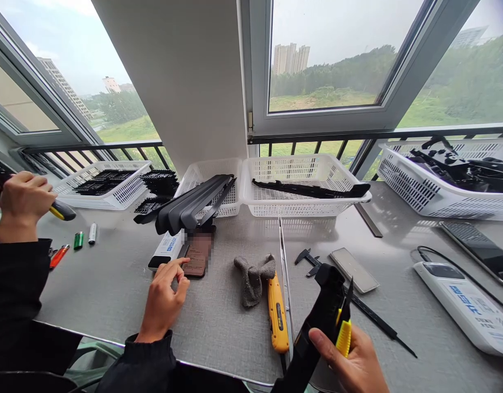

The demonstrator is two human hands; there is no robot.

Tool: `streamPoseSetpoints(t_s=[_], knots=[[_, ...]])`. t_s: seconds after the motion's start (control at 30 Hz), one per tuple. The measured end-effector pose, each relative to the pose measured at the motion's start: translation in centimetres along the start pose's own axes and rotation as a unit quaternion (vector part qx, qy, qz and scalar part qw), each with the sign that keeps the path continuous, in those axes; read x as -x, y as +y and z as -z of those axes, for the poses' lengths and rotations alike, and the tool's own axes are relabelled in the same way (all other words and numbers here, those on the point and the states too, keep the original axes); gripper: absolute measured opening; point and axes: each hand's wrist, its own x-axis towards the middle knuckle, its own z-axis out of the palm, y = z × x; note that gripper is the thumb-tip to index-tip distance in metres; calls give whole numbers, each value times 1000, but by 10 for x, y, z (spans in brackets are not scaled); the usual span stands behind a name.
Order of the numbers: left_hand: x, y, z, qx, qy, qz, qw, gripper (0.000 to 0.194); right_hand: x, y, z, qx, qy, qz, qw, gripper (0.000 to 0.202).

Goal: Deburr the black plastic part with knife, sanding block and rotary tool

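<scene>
My left hand (163, 297) rests over the table with its index finger stretched onto the screen of a phone (196, 259). Its other fingers are loosely bent and hold nothing. Beside the phone lies a white device with blue print (168, 248). My right hand (352, 357), at the lower right, grips a long black plastic part (309, 333) together with a yellow-handled cutting tool (343, 337) that has a dark pointed tip. Left of them lie a yellow corded hand tool (278, 319) and a grey cloth (251, 278). A black caliper (374, 316) is behind my right hand.
White baskets (255, 209) with black parts line the window side. Curved black parts (190, 210) overhang one. At far left, another person's hand (26, 202) holds a yellow-and-black-handled tool (63, 211) near lighters (78, 240). A white device (466, 305) with a cable lies right.
</scene>
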Motion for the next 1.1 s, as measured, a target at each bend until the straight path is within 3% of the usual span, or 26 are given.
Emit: streamPoseSetpoints(t_s=[0.67,1.1], knots=[[0,-2,-5,-5,-35,-14,999,25,-1,-1,0,8,3,22,1000,70],[0,-2,-4,-15,-55,-12,998,27,2,-3,-3,-24,15,-9,1000,72]])
